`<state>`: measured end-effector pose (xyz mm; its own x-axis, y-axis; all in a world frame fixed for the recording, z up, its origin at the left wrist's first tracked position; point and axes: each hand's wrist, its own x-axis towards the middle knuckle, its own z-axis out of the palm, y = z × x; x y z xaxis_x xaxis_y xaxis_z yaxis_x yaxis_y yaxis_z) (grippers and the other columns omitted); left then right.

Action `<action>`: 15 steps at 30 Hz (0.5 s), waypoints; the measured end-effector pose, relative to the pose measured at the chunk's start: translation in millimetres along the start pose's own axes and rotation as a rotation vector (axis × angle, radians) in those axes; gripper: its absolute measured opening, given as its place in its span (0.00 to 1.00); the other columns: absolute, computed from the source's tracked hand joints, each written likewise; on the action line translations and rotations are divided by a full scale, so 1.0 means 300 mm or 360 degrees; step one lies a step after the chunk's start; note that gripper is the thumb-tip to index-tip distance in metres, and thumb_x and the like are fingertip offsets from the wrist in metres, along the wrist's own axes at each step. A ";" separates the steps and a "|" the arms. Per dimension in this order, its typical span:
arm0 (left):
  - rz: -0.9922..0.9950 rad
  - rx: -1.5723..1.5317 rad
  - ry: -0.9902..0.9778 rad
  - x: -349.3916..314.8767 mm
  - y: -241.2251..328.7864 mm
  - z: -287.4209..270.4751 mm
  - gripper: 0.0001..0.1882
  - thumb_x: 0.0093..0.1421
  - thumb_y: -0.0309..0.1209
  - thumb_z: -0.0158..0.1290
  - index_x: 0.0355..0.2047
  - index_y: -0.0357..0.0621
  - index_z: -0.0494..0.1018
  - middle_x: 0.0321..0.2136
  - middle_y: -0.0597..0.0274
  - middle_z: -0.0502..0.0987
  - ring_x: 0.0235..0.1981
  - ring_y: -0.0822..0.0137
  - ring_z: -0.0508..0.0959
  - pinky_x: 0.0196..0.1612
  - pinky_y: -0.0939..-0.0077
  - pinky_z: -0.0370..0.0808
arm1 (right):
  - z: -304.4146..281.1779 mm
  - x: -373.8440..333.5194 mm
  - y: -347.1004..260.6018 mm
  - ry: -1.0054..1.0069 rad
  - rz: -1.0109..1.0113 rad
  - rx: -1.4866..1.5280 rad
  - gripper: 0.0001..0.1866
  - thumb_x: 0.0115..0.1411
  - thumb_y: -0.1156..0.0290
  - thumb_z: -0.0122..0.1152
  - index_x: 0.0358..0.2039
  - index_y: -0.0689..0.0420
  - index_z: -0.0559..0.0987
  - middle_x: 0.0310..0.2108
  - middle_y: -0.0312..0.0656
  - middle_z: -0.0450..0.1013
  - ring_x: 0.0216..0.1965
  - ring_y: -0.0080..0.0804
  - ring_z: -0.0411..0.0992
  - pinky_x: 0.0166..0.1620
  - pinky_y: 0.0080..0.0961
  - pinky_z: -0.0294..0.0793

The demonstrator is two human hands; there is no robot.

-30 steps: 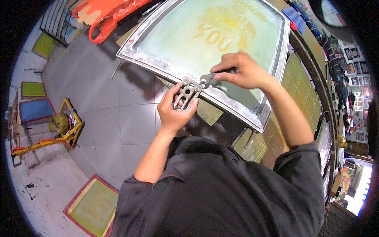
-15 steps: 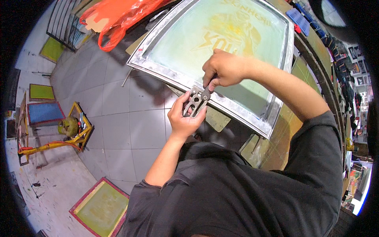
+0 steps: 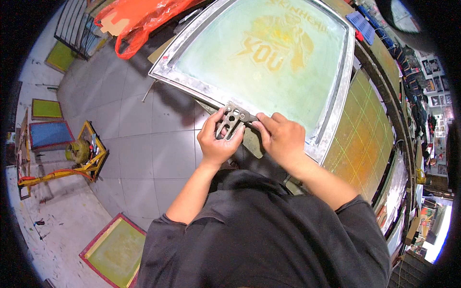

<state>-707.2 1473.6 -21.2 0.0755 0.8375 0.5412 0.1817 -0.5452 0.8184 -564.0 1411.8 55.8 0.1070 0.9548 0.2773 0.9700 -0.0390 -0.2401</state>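
Pulling too hard, the right hand (image 3: 285,141), gripping a wrench (image 3: 250,117), could slip off the bracket (image 3: 232,126) the left hand (image 3: 216,143) holds.

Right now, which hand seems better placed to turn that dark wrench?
Probably the right hand: its thumb and fingers already grip the wrench, whose head sits against the metal bracket. The left hand is occupied holding that bracket.

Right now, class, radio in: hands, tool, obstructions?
Left hand holding slotted metal part. Right hand gripping wrench, head at part. Screen frame close; nothing visibly blocking.
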 end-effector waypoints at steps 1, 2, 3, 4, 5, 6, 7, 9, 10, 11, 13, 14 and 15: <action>0.0000 -0.0001 -0.0002 -0.001 -0.002 0.002 0.28 0.38 0.28 0.66 0.41 0.33 0.71 0.31 0.53 0.76 0.27 0.67 0.77 0.29 0.78 0.75 | 0.008 -0.013 -0.013 0.0039 0.0024 0.0000 0.10 0.53 0.59 0.57 0.35 0.46 0.78 0.20 0.39 0.68 0.17 0.43 0.70 0.20 0.37 0.67; 0.0008 0.0003 -0.0011 0.001 -0.004 -0.002 0.27 0.38 0.29 0.65 0.41 0.33 0.71 0.30 0.54 0.76 0.27 0.68 0.76 0.29 0.79 0.74 | 0.014 -0.023 -0.024 0.0086 0.0053 0.0007 0.10 0.53 0.59 0.58 0.35 0.46 0.78 0.19 0.39 0.68 0.17 0.43 0.70 0.19 0.37 0.67; 0.0016 0.0007 -0.0019 0.001 -0.004 -0.004 0.27 0.38 0.29 0.65 0.41 0.33 0.71 0.30 0.54 0.76 0.26 0.68 0.76 0.28 0.79 0.74 | 0.016 -0.030 -0.029 0.0132 0.0082 0.0014 0.10 0.53 0.59 0.58 0.35 0.46 0.78 0.19 0.39 0.68 0.17 0.43 0.70 0.19 0.36 0.67; -0.0058 -0.0027 -0.0044 0.003 0.001 -0.003 0.27 0.38 0.29 0.65 0.41 0.33 0.71 0.29 0.56 0.76 0.25 0.71 0.75 0.26 0.81 0.73 | 0.005 -0.023 -0.027 0.0074 0.0128 0.0052 0.11 0.53 0.58 0.58 0.34 0.46 0.79 0.20 0.40 0.69 0.19 0.42 0.71 0.21 0.36 0.68; -0.0061 -0.0009 -0.0053 0.003 0.001 -0.005 0.28 0.38 0.29 0.65 0.41 0.33 0.71 0.29 0.56 0.76 0.24 0.71 0.75 0.26 0.82 0.73 | -0.009 -0.012 -0.019 0.0028 0.0120 0.0076 0.11 0.53 0.58 0.58 0.34 0.46 0.79 0.20 0.40 0.70 0.20 0.42 0.71 0.22 0.36 0.69; -0.0065 0.0010 -0.0061 0.003 0.001 -0.008 0.28 0.38 0.29 0.65 0.41 0.33 0.71 0.29 0.56 0.76 0.24 0.71 0.75 0.25 0.82 0.73 | -0.024 0.000 -0.006 -0.0019 0.0110 0.0100 0.11 0.53 0.58 0.58 0.34 0.46 0.79 0.21 0.40 0.70 0.21 0.42 0.72 0.23 0.36 0.69; -0.0068 0.0030 -0.0068 0.001 0.000 -0.012 0.28 0.38 0.29 0.65 0.41 0.33 0.71 0.29 0.56 0.76 0.24 0.72 0.75 0.25 0.82 0.73 | -0.032 0.005 0.005 -0.0066 0.0099 0.0125 0.11 0.53 0.57 0.58 0.34 0.46 0.80 0.21 0.40 0.71 0.22 0.42 0.72 0.24 0.36 0.70; 0.0008 0.0028 -0.0044 0.008 -0.003 -0.010 0.28 0.39 0.29 0.65 0.41 0.34 0.71 0.28 0.57 0.76 0.24 0.72 0.75 0.25 0.83 0.72 | -0.045 0.004 0.022 -0.0038 0.0233 0.0295 0.10 0.52 0.59 0.60 0.31 0.49 0.81 0.22 0.42 0.73 0.25 0.43 0.72 0.28 0.35 0.70; 0.0073 0.0051 -0.0023 0.008 -0.007 -0.009 0.27 0.38 0.29 0.65 0.41 0.34 0.71 0.27 0.57 0.76 0.24 0.72 0.75 0.25 0.82 0.72 | -0.055 -0.004 0.031 0.0001 0.0277 0.0393 0.10 0.51 0.61 0.61 0.31 0.50 0.81 0.22 0.43 0.73 0.24 0.44 0.72 0.28 0.34 0.70; 0.0131 0.0069 0.0004 0.005 -0.007 -0.003 0.27 0.38 0.29 0.65 0.41 0.34 0.71 0.27 0.58 0.76 0.23 0.72 0.75 0.25 0.82 0.72 | -0.067 -0.012 0.048 0.0035 0.0319 0.0484 0.09 0.51 0.63 0.62 0.30 0.52 0.82 0.22 0.44 0.73 0.24 0.44 0.72 0.29 0.33 0.70; 0.0064 0.0033 -0.0020 0.011 -0.006 -0.002 0.27 0.38 0.29 0.65 0.41 0.34 0.71 0.27 0.57 0.76 0.24 0.72 0.75 0.26 0.82 0.73 | -0.081 0.029 0.095 -0.0017 0.0119 0.0493 0.09 0.50 0.61 0.62 0.29 0.51 0.82 0.23 0.42 0.73 0.26 0.43 0.72 0.29 0.34 0.69; 0.0032 0.0019 -0.0045 0.009 -0.003 -0.005 0.27 0.38 0.29 0.65 0.41 0.34 0.71 0.27 0.57 0.76 0.24 0.72 0.75 0.26 0.81 0.73 | -0.096 0.075 0.117 -0.0100 0.0007 0.0411 0.10 0.50 0.59 0.62 0.29 0.49 0.82 0.24 0.41 0.73 0.27 0.42 0.72 0.30 0.35 0.69; 0.0008 0.0018 -0.0055 0.009 0.003 -0.009 0.27 0.38 0.29 0.65 0.40 0.34 0.71 0.27 0.57 0.76 0.24 0.71 0.75 0.27 0.81 0.73 | -0.110 0.125 0.131 -0.0183 -0.0104 0.0324 0.10 0.49 0.57 0.61 0.28 0.47 0.82 0.24 0.40 0.74 0.28 0.41 0.72 0.31 0.36 0.69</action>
<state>-709.4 1475.3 -18.6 0.1102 0.8357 0.5380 0.1926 -0.5490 0.8134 -514.6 1436.3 87.4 0.0087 0.9810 0.1937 0.9087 0.0731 -0.4111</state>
